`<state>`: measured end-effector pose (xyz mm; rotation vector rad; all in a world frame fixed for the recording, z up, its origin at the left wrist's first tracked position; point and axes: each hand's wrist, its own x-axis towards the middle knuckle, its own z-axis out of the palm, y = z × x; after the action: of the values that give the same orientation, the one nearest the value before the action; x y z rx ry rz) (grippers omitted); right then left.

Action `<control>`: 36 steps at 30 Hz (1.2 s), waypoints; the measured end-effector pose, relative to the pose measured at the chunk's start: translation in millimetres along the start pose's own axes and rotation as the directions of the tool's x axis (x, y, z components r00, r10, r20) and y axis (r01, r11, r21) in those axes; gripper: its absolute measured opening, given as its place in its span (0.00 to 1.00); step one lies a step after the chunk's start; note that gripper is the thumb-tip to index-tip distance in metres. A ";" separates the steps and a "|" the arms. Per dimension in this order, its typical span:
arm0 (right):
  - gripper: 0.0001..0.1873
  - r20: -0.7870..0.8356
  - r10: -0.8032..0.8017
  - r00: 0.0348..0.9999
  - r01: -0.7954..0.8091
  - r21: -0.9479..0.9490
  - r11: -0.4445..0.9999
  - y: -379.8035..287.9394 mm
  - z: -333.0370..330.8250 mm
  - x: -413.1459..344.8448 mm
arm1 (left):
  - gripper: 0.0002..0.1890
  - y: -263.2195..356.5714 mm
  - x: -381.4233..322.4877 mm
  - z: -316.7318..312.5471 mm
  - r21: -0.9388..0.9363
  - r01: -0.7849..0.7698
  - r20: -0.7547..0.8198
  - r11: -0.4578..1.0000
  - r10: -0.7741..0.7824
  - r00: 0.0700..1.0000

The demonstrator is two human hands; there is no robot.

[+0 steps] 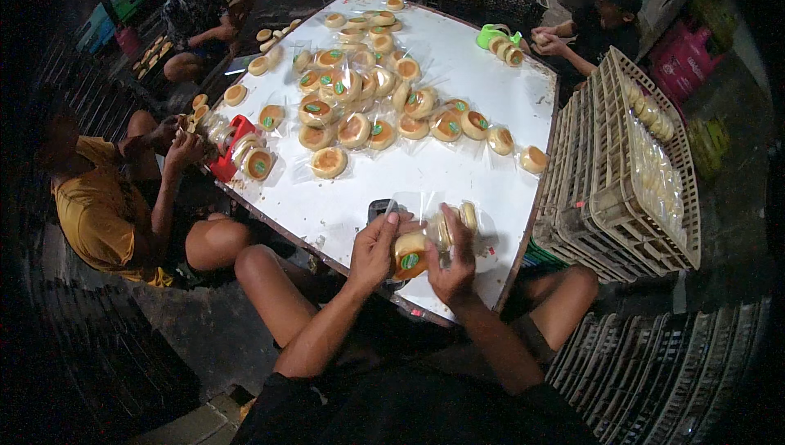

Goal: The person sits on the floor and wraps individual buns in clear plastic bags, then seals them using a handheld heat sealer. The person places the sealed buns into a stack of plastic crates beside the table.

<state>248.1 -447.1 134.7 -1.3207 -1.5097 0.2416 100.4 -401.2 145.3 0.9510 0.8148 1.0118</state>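
Observation:
Between my two hands is a round bun (409, 256) with a green label, in a clear plastic bag. My left hand (375, 249) holds the bag at its left side, thumb up near the bag's top. On the other side my right hand (452, 255) has its thumb against the bun and its fingers raised along the plastic. A row of wrapped buns (468, 217) stands just behind the right fingers, partly hidden. Behind my left hand a black object (381, 207) shows in part on the white table (294, 212). Many bagged buns (329, 162) lie heaped farther back.
Stacked plastic crates (604, 193) with wrapped goods stand right of the table. A person in a yellow shirt (98, 206) works at the left beside a red holder (232, 149). Another person (604, 22) sits at the far right near a green holder (490, 34); a third (196, 16) sits far left.

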 end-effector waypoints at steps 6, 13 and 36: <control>0.23 0.549 0.440 0.711 -0.657 0.296 0.693 12.2 -16.1 4.1 | 0.19 0.4 8.0 0.4 0.613 -0.443 0.088 0.654 0.500 0.861; 0.28 0.479 0.267 0.836 -0.548 0.709 0.444 19.0 -23.4 8.2 | 0.14 -2.2 -3.9 10.2 0.528 -0.419 0.235 0.739 0.347 0.908; 0.17 0.349 0.365 0.863 -0.273 -0.285 0.919 27.6 -19.5 7.9 | 0.13 -34.6 3.8 -8.5 0.371 0.079 -0.062 0.925 -0.060 0.996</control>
<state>281.2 -439.6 127.4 -1.7920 -1.6793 0.5983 105.0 -403.3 109.8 1.2144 1.1008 0.8350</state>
